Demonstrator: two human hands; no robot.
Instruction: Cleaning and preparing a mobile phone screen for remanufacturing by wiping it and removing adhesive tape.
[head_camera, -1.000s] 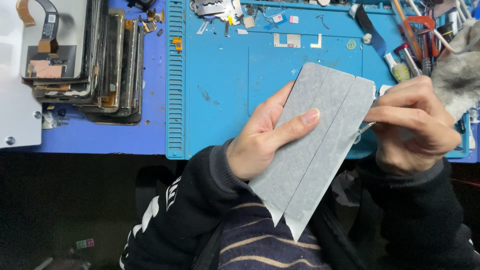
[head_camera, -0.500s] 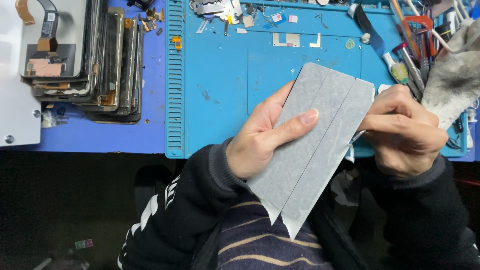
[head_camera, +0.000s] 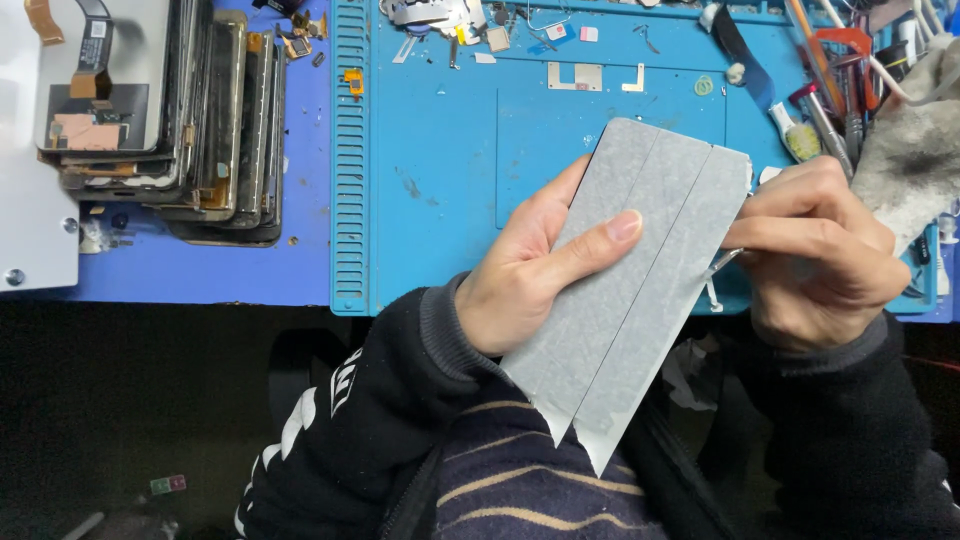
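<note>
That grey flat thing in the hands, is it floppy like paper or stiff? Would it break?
The grey panel probably is fairly stiff: the left hand grips only one edge, yet it stays flat without drooping. It looks thin, so likely light for its size. Thin and wide, it could be fragile, so the right hand pinching its far edge seems wise.
</note>
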